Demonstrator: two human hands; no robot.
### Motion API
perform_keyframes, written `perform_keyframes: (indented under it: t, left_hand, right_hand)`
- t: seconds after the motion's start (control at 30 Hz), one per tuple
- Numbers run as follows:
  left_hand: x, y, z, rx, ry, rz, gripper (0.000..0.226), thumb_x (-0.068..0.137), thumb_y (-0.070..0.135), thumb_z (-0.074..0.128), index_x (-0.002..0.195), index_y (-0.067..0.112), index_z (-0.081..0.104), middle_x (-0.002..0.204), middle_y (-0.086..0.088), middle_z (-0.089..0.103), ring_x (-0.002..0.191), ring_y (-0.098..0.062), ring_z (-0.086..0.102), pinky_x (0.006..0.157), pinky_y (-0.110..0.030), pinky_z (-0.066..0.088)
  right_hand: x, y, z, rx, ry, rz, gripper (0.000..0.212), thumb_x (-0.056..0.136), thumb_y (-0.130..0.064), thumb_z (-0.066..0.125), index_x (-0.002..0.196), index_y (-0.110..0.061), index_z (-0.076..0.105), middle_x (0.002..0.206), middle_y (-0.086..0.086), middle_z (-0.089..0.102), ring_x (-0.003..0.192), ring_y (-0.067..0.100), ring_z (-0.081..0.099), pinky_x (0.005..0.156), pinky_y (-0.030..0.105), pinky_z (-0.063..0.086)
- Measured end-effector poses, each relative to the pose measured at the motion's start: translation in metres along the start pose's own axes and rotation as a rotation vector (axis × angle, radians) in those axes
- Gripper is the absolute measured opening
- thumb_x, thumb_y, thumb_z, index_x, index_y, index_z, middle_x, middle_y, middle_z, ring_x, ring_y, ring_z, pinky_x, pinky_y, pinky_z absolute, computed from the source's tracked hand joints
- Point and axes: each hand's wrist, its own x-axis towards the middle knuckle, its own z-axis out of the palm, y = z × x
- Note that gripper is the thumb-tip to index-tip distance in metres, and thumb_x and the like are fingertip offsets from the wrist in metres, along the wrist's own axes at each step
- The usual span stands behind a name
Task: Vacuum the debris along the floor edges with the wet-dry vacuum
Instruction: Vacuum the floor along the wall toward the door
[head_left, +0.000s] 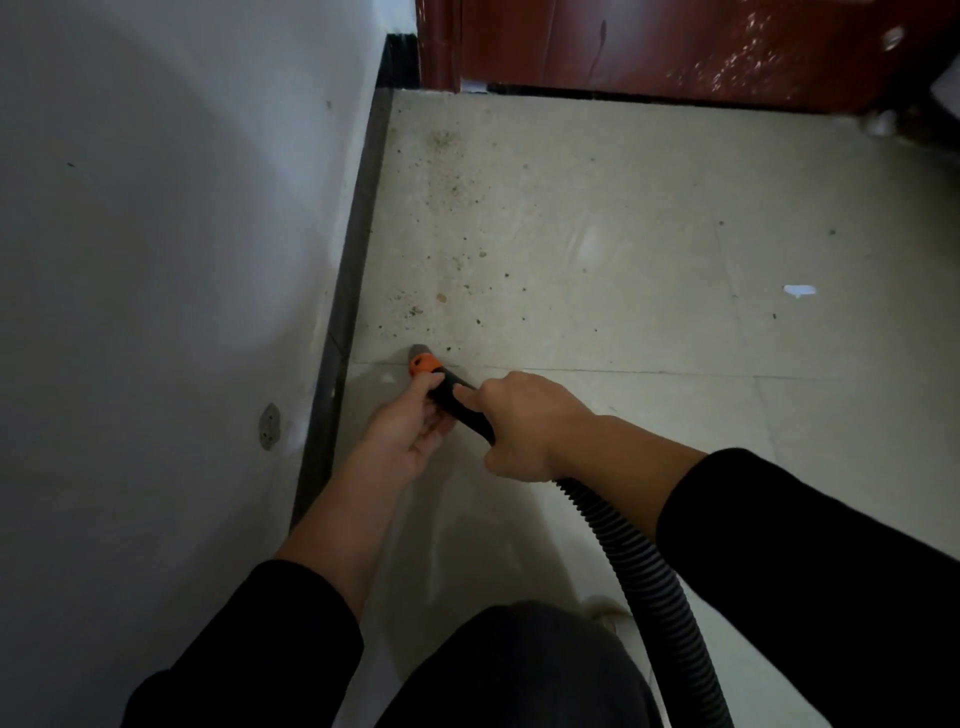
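Note:
The vacuum nozzle (422, 359), grey at the tip with an orange collar, touches the pale tile floor close to the dark baseboard (358, 249). My left hand (410, 421) holds the black handle just behind the orange collar. My right hand (519, 421) grips the handle further back, where the ribbed grey hose (639, 566) begins and runs down toward the lower right. Dark specks and small crumbs of debris (447, 291) lie scattered on the tile ahead of the nozzle, along the wall edge up to the far corner.
A white wall (171, 260) fills the left side, with a chipped spot (269, 426) low down. A reddish-brown wooden door (675, 47) closes the far end. A white scrap (799, 290) lies on the floor at the right. My knee (519, 670) is at the bottom.

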Motion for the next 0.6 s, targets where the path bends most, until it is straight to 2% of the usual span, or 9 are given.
perform_keyframes:
  t: [0.13, 0.23, 0.37, 0.5, 0.6]
  left_hand:
    - [0.0, -0.009, 0.012, 0.006, -0.023, -0.008, 0.026, 0.096, 0.02, 0.06, 0.115, 0.002, 0.061, 0.096, -0.009, 0.069, 0.086, -0.015, 0.066, 0.058, -0.019, 0.057]
    - [0.0, -0.015, 0.022, 0.025, -0.037, -0.018, 0.021, 0.096, 0.019, 0.06, 0.109, 0.003, 0.061, 0.095, -0.009, 0.068, 0.085, -0.014, 0.065, 0.06, -0.02, 0.053]
    - [0.002, -0.02, 0.032, 0.038, -0.06, -0.024, 0.021, 0.096, 0.019, 0.06, 0.109, 0.002, 0.062, 0.097, -0.01, 0.069, 0.086, -0.015, 0.066, 0.062, -0.021, 0.053]
    - [0.006, -0.021, 0.038, 0.043, -0.061, -0.021, 0.02, 0.095, 0.019, 0.061, 0.107, 0.003, 0.064, 0.099, -0.01, 0.07, 0.085, -0.014, 0.066, 0.056, -0.019, 0.054]
    - [0.011, -0.022, 0.04, 0.051, -0.061, -0.021, 0.019, 0.094, 0.021, 0.062, 0.105, 0.005, 0.066, 0.105, -0.012, 0.07, 0.087, -0.016, 0.067, 0.059, -0.021, 0.053]
  right_hand:
    - [-0.012, 0.01, 0.002, 0.024, -0.014, 0.035, 0.054, 0.084, -0.022, 0.057, 0.136, -0.013, 0.045, 0.068, -0.002, 0.036, 0.061, 0.016, 0.041, 0.046, 0.025, 0.026]
    - [-0.021, 0.017, 0.002, 0.02, -0.012, 0.057, 0.055, 0.083, -0.024, 0.058, 0.135, -0.013, 0.046, 0.068, -0.002, 0.036, 0.067, 0.02, 0.043, 0.046, 0.025, 0.026]
    - [-0.025, 0.026, 0.004, 0.016, -0.002, 0.104, 0.058, 0.078, -0.018, 0.058, 0.135, -0.014, 0.046, 0.069, -0.001, 0.039, 0.06, 0.016, 0.041, 0.047, 0.026, 0.029]
    - [-0.027, 0.034, 0.003, 0.03, 0.008, 0.117, 0.055, 0.077, -0.017, 0.057, 0.131, -0.014, 0.048, 0.069, 0.0, 0.04, 0.057, 0.012, 0.039, 0.046, 0.025, 0.028]
    - [-0.027, 0.036, 0.002, 0.017, 0.006, 0.117, 0.056, 0.077, -0.018, 0.057, 0.132, -0.014, 0.048, 0.068, -0.001, 0.039, 0.056, 0.012, 0.037, 0.046, 0.025, 0.028]
